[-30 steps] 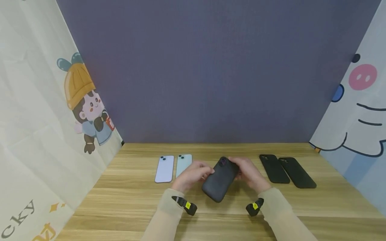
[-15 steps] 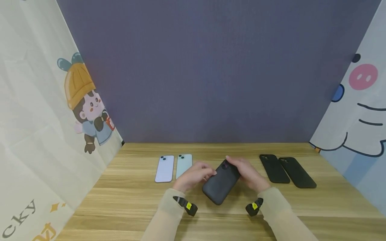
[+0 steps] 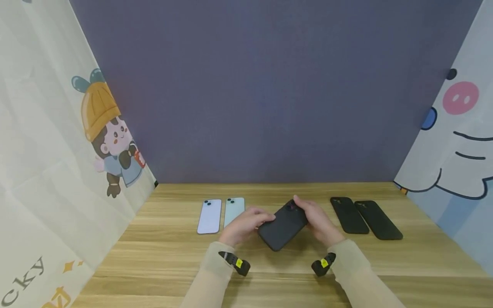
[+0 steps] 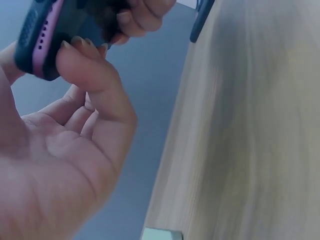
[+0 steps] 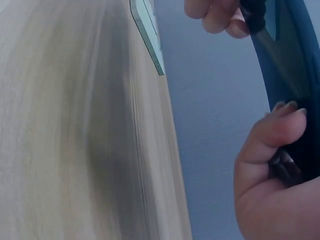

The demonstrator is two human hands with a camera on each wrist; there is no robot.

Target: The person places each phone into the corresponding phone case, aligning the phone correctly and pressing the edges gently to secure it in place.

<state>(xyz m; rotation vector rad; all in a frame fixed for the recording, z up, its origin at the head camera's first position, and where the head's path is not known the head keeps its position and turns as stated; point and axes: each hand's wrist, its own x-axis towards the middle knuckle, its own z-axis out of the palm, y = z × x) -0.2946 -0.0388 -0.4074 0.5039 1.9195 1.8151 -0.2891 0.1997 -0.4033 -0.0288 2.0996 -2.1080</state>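
Note:
Both hands hold a phone point(image 3: 280, 229) in a black case, tilted above the table with its camera end up and to the right. The left hand point(image 3: 246, 223) pinches its left side, thumb on the back. The right hand point(image 3: 317, 220) grips the camera end and right edge. In the left wrist view, a pink phone edge point(image 4: 46, 40) with speaker holes shows inside the dark case; fingertips of the left hand point(image 4: 75, 145) press at its corner. The right wrist view shows the right hand point(image 5: 275, 175) with fingers curled over the case's edge point(image 5: 280, 65).
On the wooden table point(image 3: 161, 256), a lilac phone point(image 3: 209, 217) and a mint phone point(image 3: 233, 209) lie at the left, the mint one partly behind the left hand. Two black phone cases point(image 3: 349, 215) lie side by side at the right. A grey-blue panel point(image 3: 269, 94) stands behind.
The cased phone has turned clockwise, its camera end going right and its lower end rising slightly. Its outline, bowed earlier, looks straighter. The right fingertips have shifted along the camera end.

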